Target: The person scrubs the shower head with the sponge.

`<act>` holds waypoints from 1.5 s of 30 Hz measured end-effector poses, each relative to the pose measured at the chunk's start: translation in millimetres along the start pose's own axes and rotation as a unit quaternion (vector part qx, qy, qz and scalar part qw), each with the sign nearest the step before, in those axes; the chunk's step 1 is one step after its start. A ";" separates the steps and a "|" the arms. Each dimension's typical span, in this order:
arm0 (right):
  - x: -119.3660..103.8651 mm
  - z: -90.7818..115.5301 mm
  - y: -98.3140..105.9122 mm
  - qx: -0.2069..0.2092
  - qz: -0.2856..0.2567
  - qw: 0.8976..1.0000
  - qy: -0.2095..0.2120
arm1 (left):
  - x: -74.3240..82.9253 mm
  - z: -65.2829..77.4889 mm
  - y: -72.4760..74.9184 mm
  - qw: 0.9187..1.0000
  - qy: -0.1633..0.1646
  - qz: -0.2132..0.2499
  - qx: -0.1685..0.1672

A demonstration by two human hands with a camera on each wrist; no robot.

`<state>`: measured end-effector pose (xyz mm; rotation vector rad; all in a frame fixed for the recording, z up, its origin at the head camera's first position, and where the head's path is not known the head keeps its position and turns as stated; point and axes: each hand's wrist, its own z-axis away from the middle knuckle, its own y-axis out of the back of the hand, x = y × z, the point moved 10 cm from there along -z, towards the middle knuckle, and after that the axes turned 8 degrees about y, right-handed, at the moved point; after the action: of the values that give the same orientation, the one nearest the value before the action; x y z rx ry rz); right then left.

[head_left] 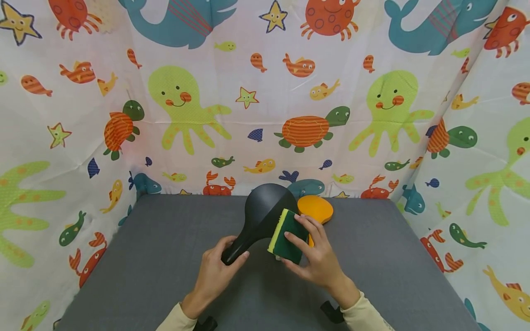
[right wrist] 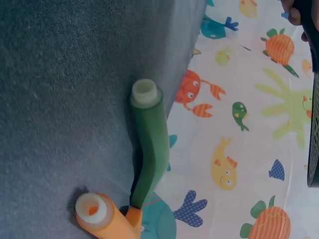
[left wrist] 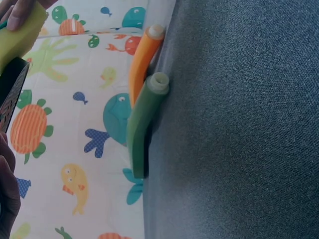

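A black shower head [head_left: 268, 207] is raised above the table, its handle gripped by my left hand [head_left: 217, 264]. Its perforated face [right wrist: 314, 134] shows edge-on in the right wrist view. My right hand [head_left: 316, 253] holds a green and yellow sponge [head_left: 291, 236] between fingers and thumb, close by the black head's right edge; whether they touch I cannot tell. Behind the sponge lies an orange shower head [head_left: 315, 209]. A green handle with a pale threaded end [right wrist: 149, 139] lies beside the orange one; in the head view the sponge and hand mostly hide it.
The grey tabletop [head_left: 157, 276] extends on both sides of the hands. A white curtain printed with sea animals [head_left: 256, 124] encloses the table at the back and both sides. Dark straps or mounts [head_left: 331, 312] show near the wrists.
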<state>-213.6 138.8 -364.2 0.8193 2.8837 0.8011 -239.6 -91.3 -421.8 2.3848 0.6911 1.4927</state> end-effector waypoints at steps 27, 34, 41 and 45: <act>34.8 11.9 19.5 0.026 -0.078 0.991 -0.103 | 11.0 21.4 9.0 0.991 -0.127 -0.027 0.027; 34.6 12.9 19.2 0.020 -0.064 0.992 -0.108 | 11.6 23.9 9.8 0.990 -0.137 -0.029 0.023; 21.7 11.4 18.0 0.011 -0.039 0.997 -0.066 | 14.4 23.5 9.1 0.987 -0.151 -0.046 0.029; 18.9 10.0 17.9 0.006 -0.044 0.997 -0.056 | 14.7 23.3 8.1 0.986 -0.150 -0.059 0.029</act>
<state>-219.5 166.0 -362.2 0.7089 2.8072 0.7052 -211.3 -89.8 -417.1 2.4884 0.7946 1.0482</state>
